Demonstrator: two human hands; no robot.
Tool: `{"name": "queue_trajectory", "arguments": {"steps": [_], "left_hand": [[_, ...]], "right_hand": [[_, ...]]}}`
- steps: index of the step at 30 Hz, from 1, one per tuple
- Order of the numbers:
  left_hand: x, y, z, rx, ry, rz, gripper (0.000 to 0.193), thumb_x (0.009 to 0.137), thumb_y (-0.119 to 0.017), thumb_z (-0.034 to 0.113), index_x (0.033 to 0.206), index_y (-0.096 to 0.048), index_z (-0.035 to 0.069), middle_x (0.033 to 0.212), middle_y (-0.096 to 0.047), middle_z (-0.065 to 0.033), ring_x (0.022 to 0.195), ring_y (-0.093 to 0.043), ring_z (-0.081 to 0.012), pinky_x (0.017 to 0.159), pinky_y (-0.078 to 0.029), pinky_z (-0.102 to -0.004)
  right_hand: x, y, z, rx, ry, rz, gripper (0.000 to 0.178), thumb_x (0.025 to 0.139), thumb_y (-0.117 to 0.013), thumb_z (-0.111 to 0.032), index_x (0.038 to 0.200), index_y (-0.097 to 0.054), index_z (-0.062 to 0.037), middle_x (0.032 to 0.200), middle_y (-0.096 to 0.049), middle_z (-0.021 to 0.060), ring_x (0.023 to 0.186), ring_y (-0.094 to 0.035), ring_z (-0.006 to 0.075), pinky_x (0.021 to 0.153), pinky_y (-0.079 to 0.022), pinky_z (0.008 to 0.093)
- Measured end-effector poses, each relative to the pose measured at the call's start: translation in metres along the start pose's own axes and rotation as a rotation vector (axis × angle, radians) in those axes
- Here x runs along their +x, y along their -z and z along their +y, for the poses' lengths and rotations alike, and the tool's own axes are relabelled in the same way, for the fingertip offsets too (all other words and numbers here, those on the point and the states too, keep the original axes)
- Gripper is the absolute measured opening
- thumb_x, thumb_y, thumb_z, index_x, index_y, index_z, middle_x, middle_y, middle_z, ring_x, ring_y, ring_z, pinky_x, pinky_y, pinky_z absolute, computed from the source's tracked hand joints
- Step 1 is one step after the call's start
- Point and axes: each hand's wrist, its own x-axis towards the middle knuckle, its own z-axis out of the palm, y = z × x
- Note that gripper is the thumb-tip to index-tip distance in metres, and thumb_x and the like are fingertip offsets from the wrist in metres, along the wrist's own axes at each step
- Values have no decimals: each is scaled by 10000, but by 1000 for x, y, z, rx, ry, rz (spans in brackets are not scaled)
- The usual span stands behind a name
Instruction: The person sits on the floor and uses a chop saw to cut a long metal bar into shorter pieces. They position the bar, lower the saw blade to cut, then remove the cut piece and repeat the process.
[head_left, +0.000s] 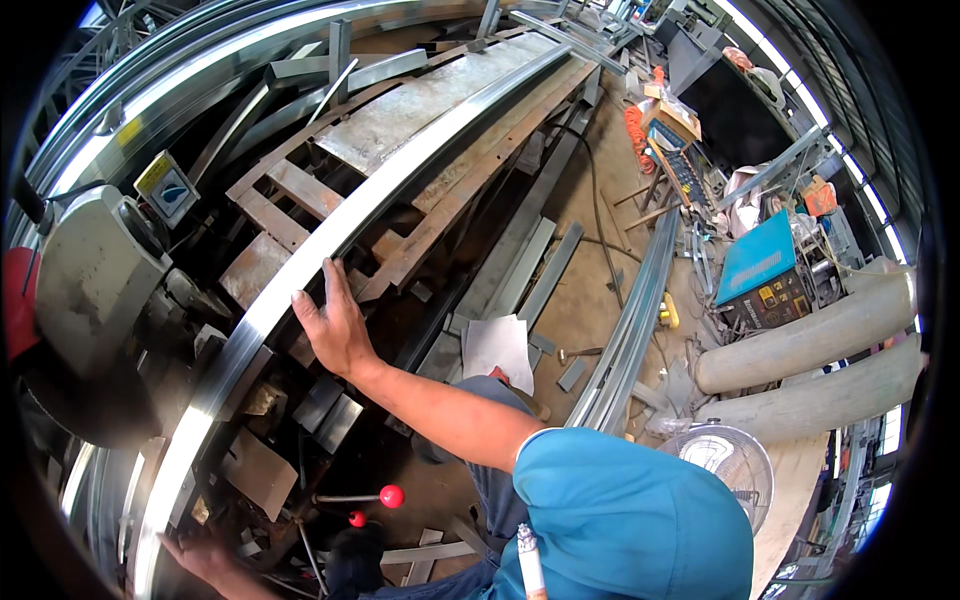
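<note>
A long, shiny metal profile runs from the near left up to the far end of a rusty steel-framed bench. Against its right edge rests my right hand, thumb and forefinger spread apart, not wrapped round the metal. Low at the left, my left hand is beside the near end of the profile. Its fingers look stretched out and are slightly blurred, with the fingertips at the metal's edge. A grey machine head with a red part stands left of the profile; the dark part below it is blurred.
A control box with a blue knob stands beyond the machine. Red ball knobs sit on levers near my legs. Metal lengths lie on the floor at right, near a teal-topped machine, thick ducts and a fan.
</note>
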Motion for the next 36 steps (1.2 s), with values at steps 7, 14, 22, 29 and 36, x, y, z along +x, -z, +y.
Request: {"name": "queue_trajectory", "arguments": {"steps": [7,14,22,29,36], "left_hand": [[19,14,10,313,-302,153,687,950,-703,495,1391,-566,-13,1342,-643,-152,1181,-630,-316,1030,-523,-407],[20,-18,1,-68,-152,103,585,1014,-620,407,1399,-545,-27,1349,-636,-166,1188,-627,-295,1033,-520,-397],[-53,-100,-12,-4,32,133,636,1022,-563,479,1477,-478,44,1437,-556,-155,1290,-538,-336,1142,-393,-540],[-54,-93,-9,-120,238,-195,601,985,-627,498,1438,-583,106,1414,-642,-93,1283,-595,-284,1062,-461,-424],[13,-18,9,-106,-102,127,617,1026,-563,458,1445,-558,4,1416,-635,-151,1256,-620,-326,1101,-480,-447]], "right_hand": [[0,6,0,30,0,-36,941,1025,-505,-564,1577,-189,129,1646,-161,369,1565,-152,443,1273,-164,451],[5,8,1,34,-10,-24,944,1023,-509,-562,1574,-188,134,1641,-156,382,1563,-148,454,1271,-163,455],[9,6,4,23,-19,-2,952,1015,-517,-571,1571,-201,135,1639,-152,388,1561,-155,455,1272,-162,451],[11,9,7,-4,-20,10,952,1011,-517,-578,1578,-199,118,1630,-155,398,1547,-179,477,1259,-208,462],[8,13,7,27,-30,-21,939,1005,-535,-569,1577,-223,107,1632,-153,396,1546,-184,479,1258,-211,461]]}}
